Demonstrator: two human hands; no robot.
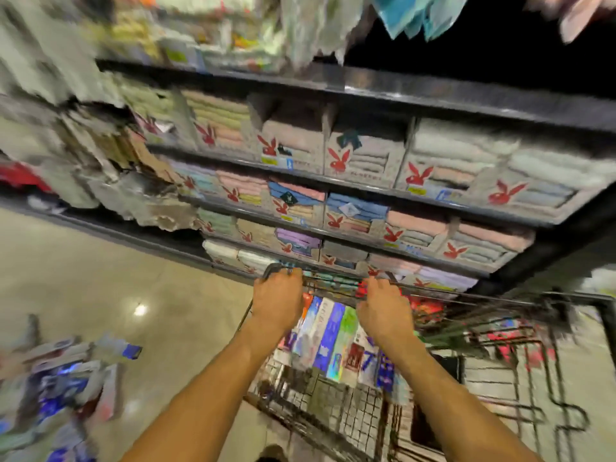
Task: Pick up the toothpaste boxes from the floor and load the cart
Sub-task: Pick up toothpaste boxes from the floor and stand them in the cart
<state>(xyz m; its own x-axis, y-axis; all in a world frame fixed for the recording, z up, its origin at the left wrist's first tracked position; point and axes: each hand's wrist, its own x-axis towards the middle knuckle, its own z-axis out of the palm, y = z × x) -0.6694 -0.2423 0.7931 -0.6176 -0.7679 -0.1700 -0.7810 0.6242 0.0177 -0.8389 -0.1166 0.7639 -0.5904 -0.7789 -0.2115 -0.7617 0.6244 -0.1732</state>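
Partway: my left hand (pixel 278 295) and right hand (pixel 383 306) clasp the cart (pixel 466 296) rim; toothpaste boxes (pixel 330 335) inside, heap (pixel 66 378) on floor (pixel 166 311)

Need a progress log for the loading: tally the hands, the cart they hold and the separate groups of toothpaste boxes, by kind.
Hands: 2, the left hand and right hand, both gripping the cart's top bar.
Cart: 1.
Toothpaste box groups: 2, the boxes in the cart and the boxes on the floor; blur hides single counts.
Total: 5.
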